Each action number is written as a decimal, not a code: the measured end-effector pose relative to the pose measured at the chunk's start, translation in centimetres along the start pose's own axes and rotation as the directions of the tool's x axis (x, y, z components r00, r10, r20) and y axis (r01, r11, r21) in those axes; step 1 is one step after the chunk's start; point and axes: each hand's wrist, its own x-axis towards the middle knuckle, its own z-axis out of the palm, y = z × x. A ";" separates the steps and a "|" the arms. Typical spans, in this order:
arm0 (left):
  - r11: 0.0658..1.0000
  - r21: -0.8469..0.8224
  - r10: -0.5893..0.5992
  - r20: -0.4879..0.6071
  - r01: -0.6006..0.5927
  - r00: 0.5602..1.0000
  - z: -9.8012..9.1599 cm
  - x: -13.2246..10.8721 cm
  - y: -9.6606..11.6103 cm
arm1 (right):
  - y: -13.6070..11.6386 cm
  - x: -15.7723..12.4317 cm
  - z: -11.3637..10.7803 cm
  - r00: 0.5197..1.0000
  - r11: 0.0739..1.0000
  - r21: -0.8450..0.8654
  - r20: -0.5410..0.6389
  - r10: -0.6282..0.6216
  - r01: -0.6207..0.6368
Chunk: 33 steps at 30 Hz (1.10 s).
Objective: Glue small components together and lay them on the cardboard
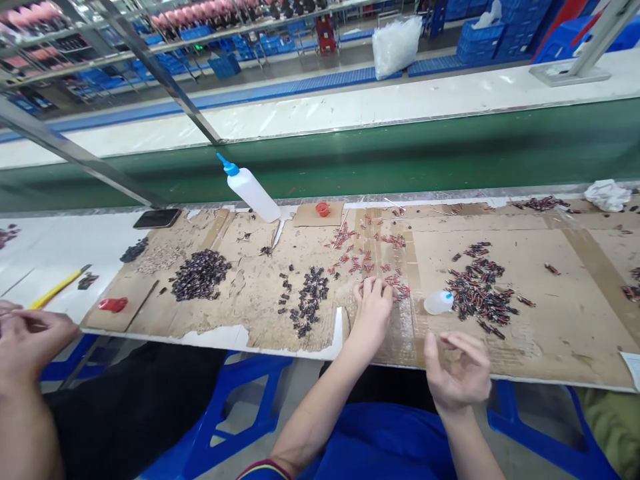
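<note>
My left hand (371, 305) rests on the cardboard sheet (560, 320), fingers curled down onto a scatter of small red parts (367, 257); what the fingertips pinch is too small to make out. My right hand (457, 370) hovers at the bench's near edge, fingers half curled, thumb and forefinger apart, nothing visible in it. A small white bottle (439, 302) lies on its side between my hands, beside a pile of dark red-and-black parts (477, 287). Small black parts (307, 300) lie left of my left hand.
A white squeeze bottle with a blue nozzle (250, 189) leans at the back. A red cap (323, 209), a dark heap (200, 273), a phone (157, 218) and a yellow pencil (55, 290) lie about. Another person's hands (27, 340) work at far left. A green conveyor belt (400, 157) runs behind.
</note>
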 end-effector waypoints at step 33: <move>0.917 -0.342 -0.216 0.002 0.204 0.976 -3.1 -4.4 -1.5 | -1.7 -0.3 3.4 0.564 0.578 0.194 0.596 0.572 -0.793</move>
